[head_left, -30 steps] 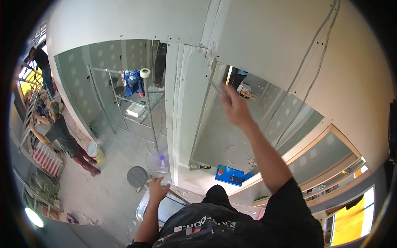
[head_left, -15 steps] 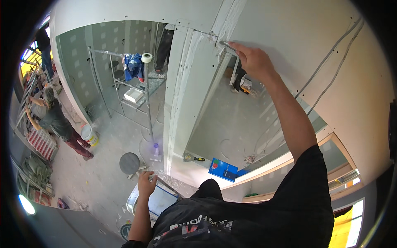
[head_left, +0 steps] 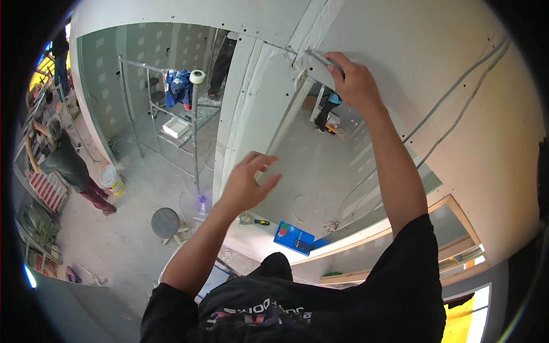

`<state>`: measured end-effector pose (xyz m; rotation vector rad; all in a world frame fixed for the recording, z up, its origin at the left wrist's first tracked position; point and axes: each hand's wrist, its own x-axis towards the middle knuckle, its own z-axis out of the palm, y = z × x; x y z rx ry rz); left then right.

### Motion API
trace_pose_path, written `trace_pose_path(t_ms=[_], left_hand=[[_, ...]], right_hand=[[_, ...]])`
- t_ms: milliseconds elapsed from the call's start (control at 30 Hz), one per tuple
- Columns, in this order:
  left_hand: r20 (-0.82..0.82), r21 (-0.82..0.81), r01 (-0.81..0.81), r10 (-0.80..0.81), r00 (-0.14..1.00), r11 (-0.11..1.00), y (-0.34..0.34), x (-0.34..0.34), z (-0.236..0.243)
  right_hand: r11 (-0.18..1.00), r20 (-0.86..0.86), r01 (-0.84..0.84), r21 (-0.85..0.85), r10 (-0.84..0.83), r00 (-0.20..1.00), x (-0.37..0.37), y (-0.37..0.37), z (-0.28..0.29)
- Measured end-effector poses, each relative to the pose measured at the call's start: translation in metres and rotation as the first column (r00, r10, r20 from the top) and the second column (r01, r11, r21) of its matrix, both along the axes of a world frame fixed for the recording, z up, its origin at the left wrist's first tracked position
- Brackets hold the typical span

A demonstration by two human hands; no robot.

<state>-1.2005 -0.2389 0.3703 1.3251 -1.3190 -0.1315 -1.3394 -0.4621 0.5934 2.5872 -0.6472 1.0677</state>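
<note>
My right hand (head_left: 354, 83) is closed on a slim grey hand tool (head_left: 326, 62), held against the plastered seam (head_left: 297, 48) where drywall boards meet beside the top of the opening. My left hand (head_left: 251, 180) is open, fingers spread and holding nothing, in front of the drywall column (head_left: 243, 103), below and left of my right hand. Below the hands, a putty knife with a black and yellow handle (head_left: 260, 222) lies on a ledge next to a blue box (head_left: 294, 238).
A metal scaffold (head_left: 194, 143) holds blue cloth, a tape roll and a white tray. A round stool (head_left: 164, 223) and white bucket (head_left: 111, 179) stand on the floor. A person (head_left: 71, 171) works at a ladder on the left; others are partly visible. Grey cables (head_left: 440, 103) hang at right.
My right hand has moved up to the seam with the tool. My left hand has risen from down by the platform edge toward the opening, and its fingers have spread.
</note>
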Motion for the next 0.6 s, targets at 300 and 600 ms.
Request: trace_pose_path(t_ms=[300, 600], left_hand=[[0.025, 0.424, 0.242, -0.278, 0.96, 0.873, 0.038, 0.008, -0.149], [-0.019, 0.402, -0.367, 0.408, 0.913, 0.839, 0.179, 0.126, -0.263]], right_hand=[[0.995, 0.21, -0.038, 0.089, 0.018, 0.978, 0.002, -0.004, -0.007], [1.0, 0.238, 0.016, -0.004, -0.015, 0.971, 0.01, -0.011, -0.011]])
